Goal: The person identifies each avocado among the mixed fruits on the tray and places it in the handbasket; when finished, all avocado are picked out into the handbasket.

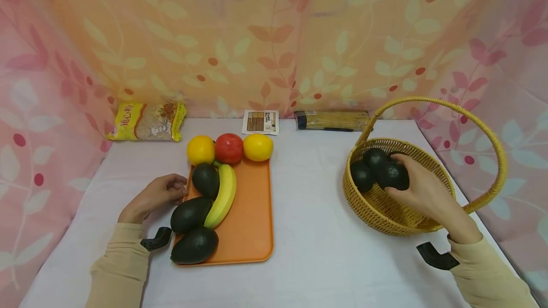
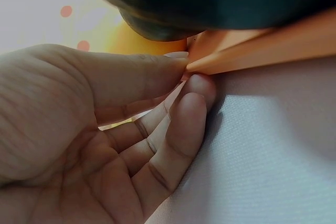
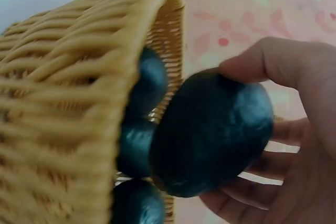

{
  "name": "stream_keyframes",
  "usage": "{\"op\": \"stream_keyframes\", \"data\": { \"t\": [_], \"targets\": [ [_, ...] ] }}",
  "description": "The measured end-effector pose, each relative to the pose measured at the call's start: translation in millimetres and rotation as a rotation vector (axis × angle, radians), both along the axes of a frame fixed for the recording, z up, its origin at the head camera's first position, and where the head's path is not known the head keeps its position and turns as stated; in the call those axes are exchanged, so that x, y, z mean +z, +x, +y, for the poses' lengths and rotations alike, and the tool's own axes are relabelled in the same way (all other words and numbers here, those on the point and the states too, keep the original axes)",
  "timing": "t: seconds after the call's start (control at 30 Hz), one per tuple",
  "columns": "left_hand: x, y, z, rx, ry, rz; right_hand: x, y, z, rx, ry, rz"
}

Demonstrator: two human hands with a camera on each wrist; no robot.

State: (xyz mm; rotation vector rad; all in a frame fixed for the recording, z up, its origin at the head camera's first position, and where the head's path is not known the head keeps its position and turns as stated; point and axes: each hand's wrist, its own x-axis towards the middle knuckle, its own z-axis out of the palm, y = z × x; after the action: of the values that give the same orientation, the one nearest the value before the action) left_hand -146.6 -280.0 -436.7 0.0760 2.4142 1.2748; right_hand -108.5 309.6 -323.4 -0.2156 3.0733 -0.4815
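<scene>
My left hand (image 1: 161, 194) is at the left edge of the orange tray (image 1: 252, 203), its thumb and fingertips pinching the rim in the left wrist view. Along that side of the tray lie three dark avocados (image 1: 194, 246), with a banana (image 1: 221, 196) against them. At the tray's far end are a yellow-orange round fruit (image 1: 200, 150), a red apple (image 1: 229, 148) and a lemon (image 1: 258, 147). My right hand (image 1: 421, 189) grips a dark avocado (image 3: 212, 132) over the wicker basket (image 1: 364, 213). More avocados (image 1: 362, 176) sit inside the basket, beside the held one.
The basket's tall handle (image 1: 498, 156) arches up on the right, behind my right wrist. Along the back by the patterned curtain lie a yellow food packet (image 1: 147, 121), a small white sachet (image 1: 260, 122) and a pack of thin sticks (image 1: 334, 120). White cloth (image 1: 308, 213) spans between tray and basket.
</scene>
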Motion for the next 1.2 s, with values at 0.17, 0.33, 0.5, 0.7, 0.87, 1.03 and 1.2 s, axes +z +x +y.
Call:
{"op": "stream_keyframes", "data": {
  "t": [0.17,0.33,0.5,0.7,0.87,1.03,1.2],
  "targets": [
    [0.5,0.4,0.1,0.004,-0.009,-0.003,-11.5,-1.6,11.3,0.043,0.033,-0.134],
    [-0.5,-0.2,0.8,-0.003,0.007,0.006,-22.1,-2.9,17.4,0.073,0.011,-0.216],
    [-2.5,-2.1,0.4,0.005,0.004,-0.001,-28.8,-3.1,20.9,0.183,-0.092,-0.255],
    [-2.8,-2.6,-0.4,0.006,-0.007,0.005,-31.1,-4.9,20.6,0.265,-0.152,-0.296],
    [-0.3,-1.7,0.2,0.006,-0.003,0.0,-31.7,-4.4,19.0,0.263,-0.126,-0.295],
    [0.1,-1.2,0.3,0.004,0.018,-0.003,-32.3,-2.9,17.7,0.246,-0.118,-0.302],
    [0.3,0.4,0.7,0.006,0.018,-0.009,-33.2,-2.9,16.7,0.235,-0.12,-0.313]
  ]
}}
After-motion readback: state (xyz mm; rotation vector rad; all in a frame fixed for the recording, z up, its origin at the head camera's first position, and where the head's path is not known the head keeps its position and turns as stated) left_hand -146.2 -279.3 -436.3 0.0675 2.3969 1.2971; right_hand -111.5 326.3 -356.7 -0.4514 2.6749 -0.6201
